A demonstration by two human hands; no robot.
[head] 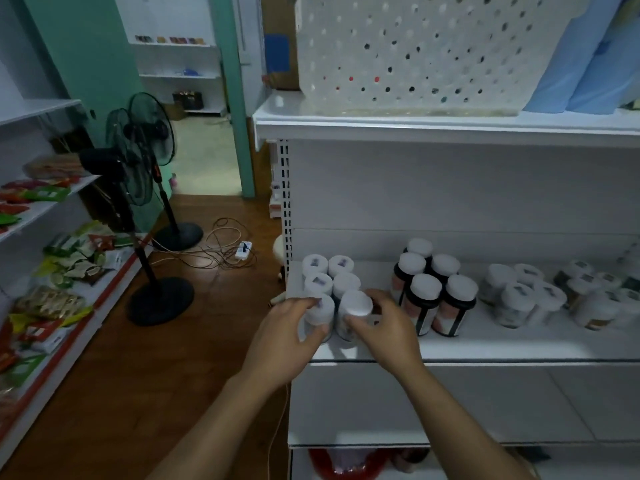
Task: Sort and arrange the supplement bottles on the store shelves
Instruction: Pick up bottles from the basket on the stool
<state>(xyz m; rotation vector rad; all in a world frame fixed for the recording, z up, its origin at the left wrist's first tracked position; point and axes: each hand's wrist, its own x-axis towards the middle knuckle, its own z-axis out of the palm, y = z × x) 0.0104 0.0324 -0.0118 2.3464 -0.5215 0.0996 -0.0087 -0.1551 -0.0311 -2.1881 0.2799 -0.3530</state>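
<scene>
White metal shelving: the middle shelf (519, 344) carries all the supplement bottles; another shelf sits above it and a lower one below (something red shows at the very bottom, too dim to name).
Wooden floor: brown boards (138, 375) run from the shelving to a doorway at the back.
Side shelving: a second rack (114, 275) on the far left holds piles of green, red and yellow snack packets.
Perforated basket: a white plastic basket (415, 53) stands on the upper shelf, with blue rolls (581, 57) just beside it on the right.
Fans: two black pedestal fans (131, 157) stand on the floor between the two racks.
Pale bottles: a cluster with white caps (523, 296) stands to the right on the middle shelf (blurred, labels unreadable).
Dark bottles: five dark bottles with white caps (429, 299) stand upright in a tight group near the middle of that shelf.
White bottles: six white bottles (329, 275) stand in two rows at the shelf's left end, near the dark group.
Left hand: the left hand (287, 337) grips the front-left bottle (320, 315), fingers curled over its top and thumb low on its side.
Right hand: the right hand (388, 327) holds the front-right bottle (355, 306), thumb on its near side and fingers round its far side.
Power strip: a white strip (244, 249) lies on the floor among loose cables.
</scene>
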